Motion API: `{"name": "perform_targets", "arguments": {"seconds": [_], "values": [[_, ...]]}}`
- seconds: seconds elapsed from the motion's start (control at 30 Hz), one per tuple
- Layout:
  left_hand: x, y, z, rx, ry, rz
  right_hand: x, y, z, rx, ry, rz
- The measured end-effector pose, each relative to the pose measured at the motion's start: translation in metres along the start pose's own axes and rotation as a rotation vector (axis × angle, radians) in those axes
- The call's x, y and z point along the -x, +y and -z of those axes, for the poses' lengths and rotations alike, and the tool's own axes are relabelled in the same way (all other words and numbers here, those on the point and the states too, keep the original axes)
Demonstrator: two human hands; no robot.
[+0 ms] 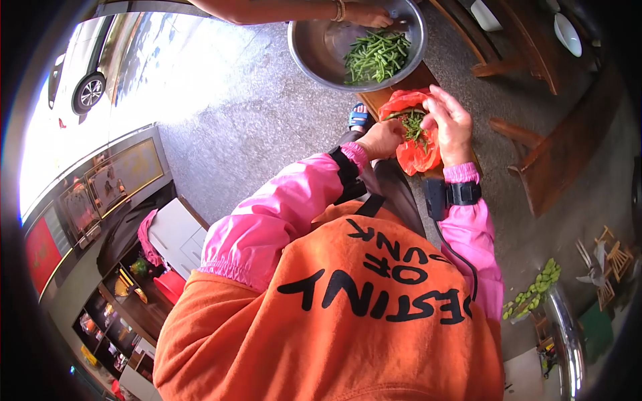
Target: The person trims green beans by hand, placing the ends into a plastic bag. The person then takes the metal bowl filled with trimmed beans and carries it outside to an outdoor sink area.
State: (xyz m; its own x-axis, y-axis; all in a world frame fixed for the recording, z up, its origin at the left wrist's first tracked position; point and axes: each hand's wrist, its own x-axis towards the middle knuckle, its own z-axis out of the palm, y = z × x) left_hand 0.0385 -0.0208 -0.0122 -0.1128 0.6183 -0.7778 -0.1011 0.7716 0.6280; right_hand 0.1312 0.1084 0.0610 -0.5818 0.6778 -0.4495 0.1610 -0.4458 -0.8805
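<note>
A red plastic bag [420, 160] sits open in front of me, with thin green bean pieces [414, 125] inside it. My left hand [384, 139] is at the bag's left side, its fingers closed in a pinch at the bean pieces; what they grip is too small to make out. Over the right edge of the bag is my right hand [453, 130], its fingers bent but apart, the fingertips beside the pieces. Just beyond the bag, a wide metal basin [314, 57] holds a heap of green beans [378, 57].
Another person's hand [366, 15], wearing a bracelet, reaches over the basin's far rim. Under the bag and basin is a wooden bench [416, 79]. Wooden furniture [555, 160] stands to the right. A white cabinet [177, 230] is at left, and a car [83, 80] is outside.
</note>
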Motion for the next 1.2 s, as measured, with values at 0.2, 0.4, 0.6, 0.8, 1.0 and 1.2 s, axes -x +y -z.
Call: {"name": "perform_targets", "arguments": {"seconds": [0.2, 0.4, 0.6, 0.8, 1.0, 1.2], "values": [[-0.029, -0.053, 0.001, -0.565, 0.206, -0.708, 0.042, 0.062, 0.049, 0.236, 0.059, -0.192], [-0.002, -0.021, 0.042, -0.232, 0.422, -0.328, 0.081, 0.101, 0.066, 0.28, 0.138, -0.347], [-0.007, -0.001, 0.104, -0.215, 0.416, -0.391, 0.086, 0.111, 0.067, 0.188, 0.178, -0.332], [-0.014, 0.016, 0.088, -0.316, 0.395, -0.493, 0.08, 0.105, 0.061, 0.184, 0.2, -0.383], [-0.044, 0.026, 0.09, -0.493, 0.5, -0.423, 0.079, 0.103, 0.062, 0.142, 0.207, -0.386], [-0.017, -0.034, 0.088, -0.514, -0.075, -0.445, 0.076, 0.11, 0.064, 0.143, 0.24, -0.369]]}}
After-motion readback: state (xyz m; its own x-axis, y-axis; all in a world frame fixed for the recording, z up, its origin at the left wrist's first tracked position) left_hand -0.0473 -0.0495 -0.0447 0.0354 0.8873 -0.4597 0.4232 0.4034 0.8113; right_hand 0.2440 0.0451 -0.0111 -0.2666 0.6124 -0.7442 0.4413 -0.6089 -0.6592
